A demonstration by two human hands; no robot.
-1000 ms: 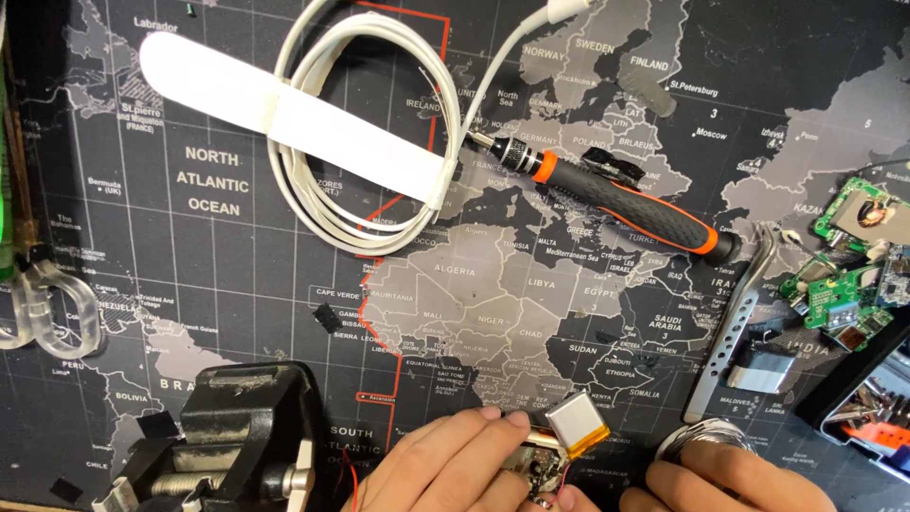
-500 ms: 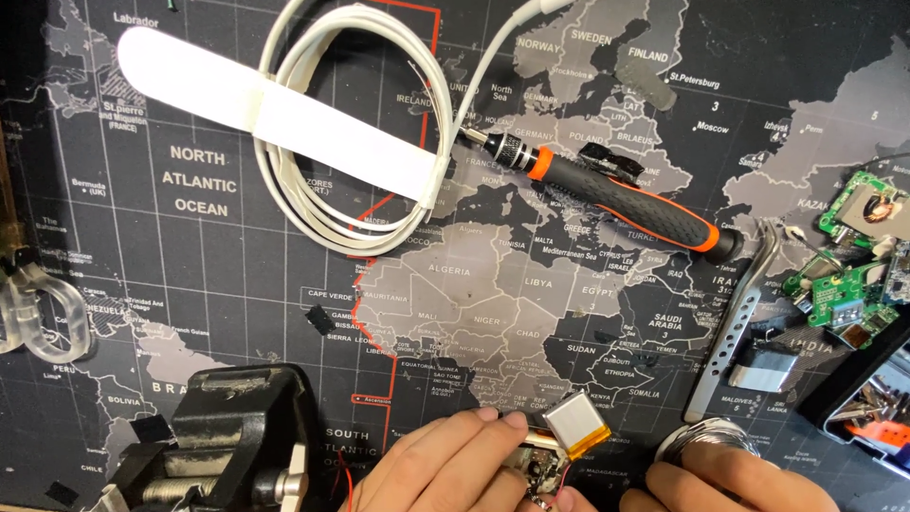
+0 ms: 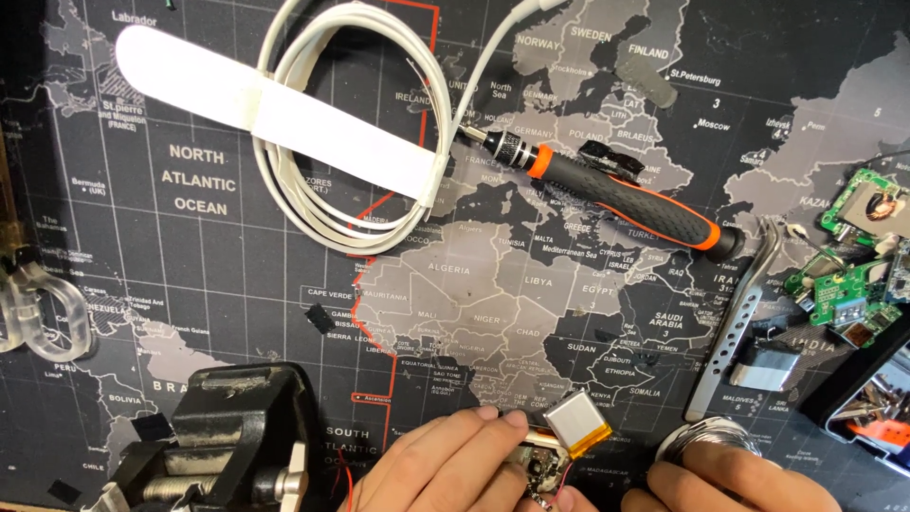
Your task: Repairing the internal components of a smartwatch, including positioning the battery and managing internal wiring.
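Starting at the left edge, we see a clear plastic piece (image 3: 38, 308) lying on the table (image 3: 190, 284), which is covered by a dark world-map mat, and below it a black vise (image 3: 223, 441) in the lower left corner. Above, a coiled white cable (image 3: 313, 204) lies under a flat white strip (image 3: 275, 109). At the bottom centre our left hand (image 3: 445, 465) rests with its fingers (image 3: 498, 422) drawn together, pinching a small circuit assembly (image 3: 542, 466); thin red wires trail from it. The silver pouch battery (image 3: 576, 425) sits just beside those fingertips, touching them on their right, tilted and raised over the assembly. Higher up, a screwdriver with a black and orange handle (image 3: 616, 194) lies slanted across the mat. Further right, our right hand (image 3: 720, 484) is cut by the bottom edge; its fingers curl against a round shiny metal thing (image 3: 709, 441), though we cannot tell whether they grip it. Metal tweezers (image 3: 744, 318) lie just above that, well apart from the battery, and green circuit boards (image 3: 848, 284) crowd the right edge.
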